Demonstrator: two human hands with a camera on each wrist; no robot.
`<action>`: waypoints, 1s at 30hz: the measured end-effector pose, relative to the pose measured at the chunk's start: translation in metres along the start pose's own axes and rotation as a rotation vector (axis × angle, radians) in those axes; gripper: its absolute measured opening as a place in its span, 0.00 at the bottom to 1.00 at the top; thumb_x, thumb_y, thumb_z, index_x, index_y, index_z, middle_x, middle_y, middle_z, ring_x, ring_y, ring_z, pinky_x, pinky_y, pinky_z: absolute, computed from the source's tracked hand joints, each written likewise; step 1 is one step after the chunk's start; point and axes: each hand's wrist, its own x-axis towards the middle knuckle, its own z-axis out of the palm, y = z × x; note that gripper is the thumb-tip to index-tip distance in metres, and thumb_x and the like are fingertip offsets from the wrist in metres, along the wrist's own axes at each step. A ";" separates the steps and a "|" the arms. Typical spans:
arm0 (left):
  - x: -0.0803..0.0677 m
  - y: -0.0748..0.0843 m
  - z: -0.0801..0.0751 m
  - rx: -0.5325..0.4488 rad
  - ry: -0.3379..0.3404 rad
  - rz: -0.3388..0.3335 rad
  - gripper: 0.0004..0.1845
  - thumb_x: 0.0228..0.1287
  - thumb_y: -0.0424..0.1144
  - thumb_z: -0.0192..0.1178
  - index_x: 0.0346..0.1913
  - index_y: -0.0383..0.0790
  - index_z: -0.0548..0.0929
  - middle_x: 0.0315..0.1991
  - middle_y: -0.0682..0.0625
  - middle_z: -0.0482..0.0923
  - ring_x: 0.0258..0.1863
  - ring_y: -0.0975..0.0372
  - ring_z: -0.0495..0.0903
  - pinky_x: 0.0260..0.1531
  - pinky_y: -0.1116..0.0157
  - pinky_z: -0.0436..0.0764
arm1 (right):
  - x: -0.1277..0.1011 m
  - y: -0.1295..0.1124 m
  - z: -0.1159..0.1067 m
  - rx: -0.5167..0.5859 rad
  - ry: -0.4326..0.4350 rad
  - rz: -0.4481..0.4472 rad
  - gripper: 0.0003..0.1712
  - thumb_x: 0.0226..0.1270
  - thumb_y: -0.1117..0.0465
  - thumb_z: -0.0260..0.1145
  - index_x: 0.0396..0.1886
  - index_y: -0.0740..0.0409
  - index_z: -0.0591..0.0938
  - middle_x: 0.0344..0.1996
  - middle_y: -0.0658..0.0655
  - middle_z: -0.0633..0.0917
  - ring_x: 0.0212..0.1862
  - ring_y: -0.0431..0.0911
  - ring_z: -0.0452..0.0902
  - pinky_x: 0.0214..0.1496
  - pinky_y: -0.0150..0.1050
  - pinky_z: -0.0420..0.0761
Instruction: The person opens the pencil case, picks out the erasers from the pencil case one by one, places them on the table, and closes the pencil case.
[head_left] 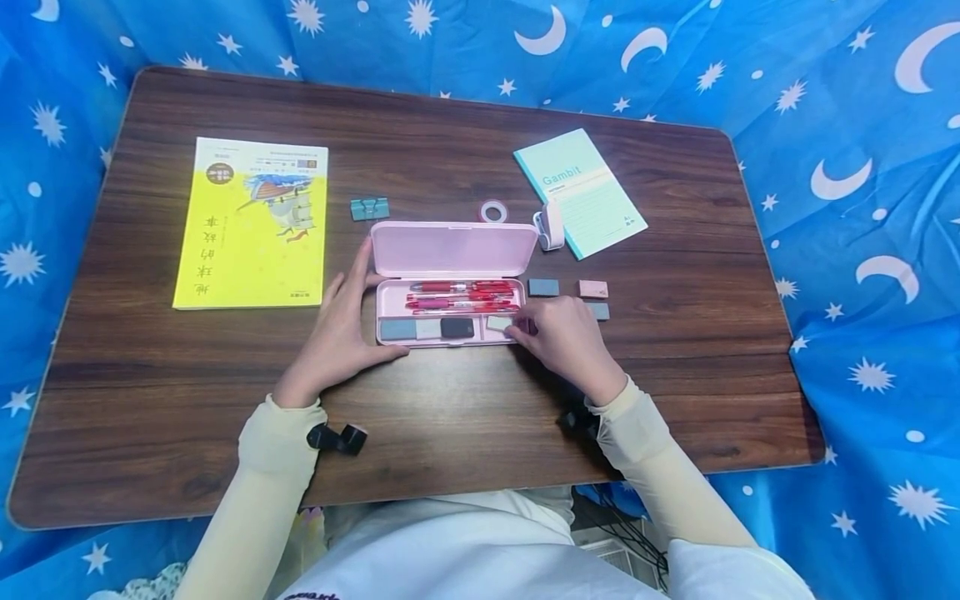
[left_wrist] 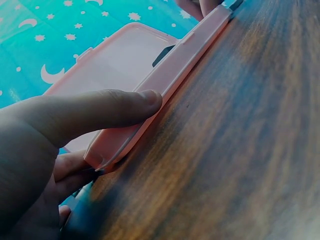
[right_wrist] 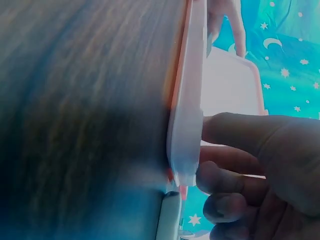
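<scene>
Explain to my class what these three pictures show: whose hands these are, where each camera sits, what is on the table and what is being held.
No machine here: a person works with two bare hands, wearing three cameras. The wide picture comes from a camera on the head, looking down at a wooden table. The two close, blurry pictures come from cameras on each wrist.

In the middle lies an open pink pencil case holding red pens and a few erasers. The left hand steadies the case's left end, thumb along its front edge. The right hand pinches a small pale eraser at the case's right end.

Around it lie a yellow book, a teal notebook, a roll of tape, teal clips, a white correction tape and loose erasers.
</scene>
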 end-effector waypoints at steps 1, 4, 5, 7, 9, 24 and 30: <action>0.000 0.000 0.000 0.000 -0.001 0.000 0.81 0.35 0.48 0.86 0.81 0.58 0.31 0.67 0.44 0.75 0.73 0.55 0.66 0.78 0.48 0.40 | 0.000 -0.001 0.000 -0.009 -0.003 0.000 0.14 0.61 0.49 0.76 0.31 0.56 0.90 0.18 0.50 0.84 0.19 0.41 0.73 0.20 0.36 0.69; 0.000 0.001 -0.001 0.003 -0.004 -0.002 0.81 0.35 0.48 0.86 0.81 0.59 0.30 0.67 0.44 0.74 0.73 0.55 0.66 0.78 0.48 0.40 | -0.001 -0.002 -0.001 -0.011 -0.011 -0.008 0.12 0.62 0.51 0.75 0.32 0.55 0.91 0.18 0.50 0.84 0.19 0.42 0.73 0.19 0.36 0.68; 0.000 0.001 -0.001 0.005 -0.005 -0.003 0.81 0.35 0.48 0.86 0.81 0.59 0.30 0.67 0.44 0.74 0.73 0.55 0.65 0.78 0.49 0.40 | -0.001 -0.002 0.000 -0.007 -0.012 -0.014 0.11 0.63 0.51 0.75 0.33 0.55 0.92 0.18 0.50 0.85 0.19 0.41 0.74 0.19 0.36 0.69; 0.000 0.002 -0.002 0.008 -0.004 -0.002 0.81 0.35 0.47 0.86 0.81 0.59 0.31 0.67 0.44 0.75 0.73 0.55 0.65 0.78 0.48 0.40 | -0.001 -0.002 0.000 0.003 -0.013 -0.027 0.10 0.63 0.53 0.75 0.34 0.55 0.92 0.18 0.50 0.85 0.19 0.41 0.75 0.19 0.36 0.69; 0.000 0.002 -0.003 0.009 -0.001 -0.001 0.81 0.35 0.47 0.86 0.81 0.59 0.31 0.67 0.44 0.75 0.74 0.54 0.64 0.78 0.49 0.40 | -0.001 -0.001 0.002 0.017 -0.006 -0.034 0.10 0.63 0.53 0.75 0.34 0.55 0.92 0.18 0.50 0.85 0.20 0.42 0.75 0.20 0.37 0.70; -0.001 0.000 0.001 -0.010 -0.006 -0.022 0.80 0.36 0.47 0.86 0.82 0.57 0.32 0.68 0.44 0.74 0.72 0.55 0.67 0.78 0.50 0.39 | 0.002 0.011 0.008 0.372 -0.087 0.059 0.08 0.61 0.59 0.76 0.31 0.53 0.82 0.20 0.46 0.81 0.23 0.40 0.73 0.27 0.35 0.71; -0.001 0.001 0.000 -0.007 -0.001 -0.003 0.80 0.36 0.46 0.86 0.81 0.59 0.31 0.66 0.42 0.75 0.71 0.53 0.68 0.78 0.48 0.40 | 0.001 0.021 -0.009 0.604 -0.101 0.083 0.06 0.62 0.65 0.74 0.33 0.55 0.83 0.18 0.48 0.76 0.23 0.42 0.71 0.25 0.34 0.68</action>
